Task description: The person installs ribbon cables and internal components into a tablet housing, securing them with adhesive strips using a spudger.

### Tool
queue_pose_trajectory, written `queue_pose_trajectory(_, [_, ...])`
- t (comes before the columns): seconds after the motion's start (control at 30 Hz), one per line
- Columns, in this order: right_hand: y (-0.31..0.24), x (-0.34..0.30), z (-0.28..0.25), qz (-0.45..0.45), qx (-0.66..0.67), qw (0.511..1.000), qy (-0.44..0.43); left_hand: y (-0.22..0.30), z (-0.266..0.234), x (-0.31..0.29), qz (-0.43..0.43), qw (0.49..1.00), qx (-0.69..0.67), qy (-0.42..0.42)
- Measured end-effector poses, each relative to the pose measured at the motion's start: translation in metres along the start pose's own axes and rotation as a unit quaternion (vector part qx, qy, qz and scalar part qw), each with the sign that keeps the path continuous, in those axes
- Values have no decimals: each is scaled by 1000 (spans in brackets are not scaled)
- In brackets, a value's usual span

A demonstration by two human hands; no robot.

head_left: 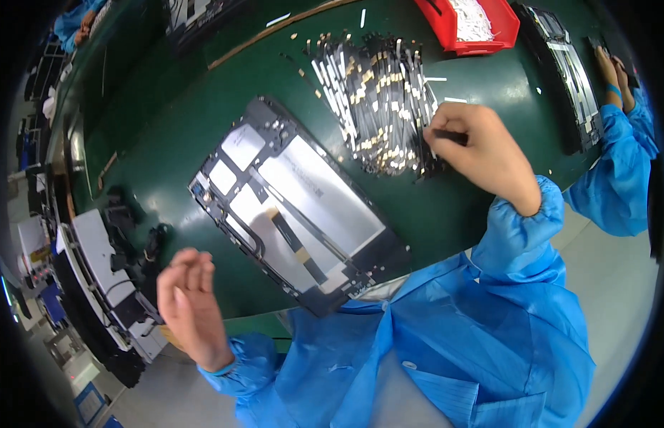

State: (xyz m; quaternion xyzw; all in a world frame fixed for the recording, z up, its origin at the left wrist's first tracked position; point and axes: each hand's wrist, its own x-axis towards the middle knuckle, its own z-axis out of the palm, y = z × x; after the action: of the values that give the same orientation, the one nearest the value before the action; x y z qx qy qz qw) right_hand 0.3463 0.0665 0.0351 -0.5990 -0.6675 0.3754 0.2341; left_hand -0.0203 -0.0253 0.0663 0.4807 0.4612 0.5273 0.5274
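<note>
A tablet-sized device frame (325,192) lies slanted on the green table in front of me, its silver inner side facing up. A black flat flex cable (293,239) with gold patches lies across its lower part. To the left of the frame, my left hand (193,307) hovers by the table edge with loosely bent fingers, open and holding nothing. My right hand (482,150) is closed around a short black stick-like piece (452,135), whose kind I cannot make out. It is at the right edge of a heap of flex cables (382,100) in black, white and gold.
A red bin (474,36) with white strips stands behind the heap. Another device frame (567,78) lies at the right, near a co-worker's hands (614,75). Part of a dark device (196,18) shows at the far left. Black cables (155,241) lie near the left edge.
</note>
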Motion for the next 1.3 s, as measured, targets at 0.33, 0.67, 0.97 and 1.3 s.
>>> queue_pose_trajectory(0.33, [-43,-48,22,42,261,964,2,-24,116,-41,-182,967,-168,-64])
queue_pose_trajectory(0.67, [-73,-75,50,-16,266,963,51,-36,138,-24,-226,948,-199,-102])
queue_pose_trajectory(0.97, [-42,-32,21,0,46,980,195,-34,148,-15,-221,945,-220,-102])
queue_pose_trajectory(1.3, [-43,-38,37,-30,60,967,245,-42,146,-22,-210,951,-198,-108])
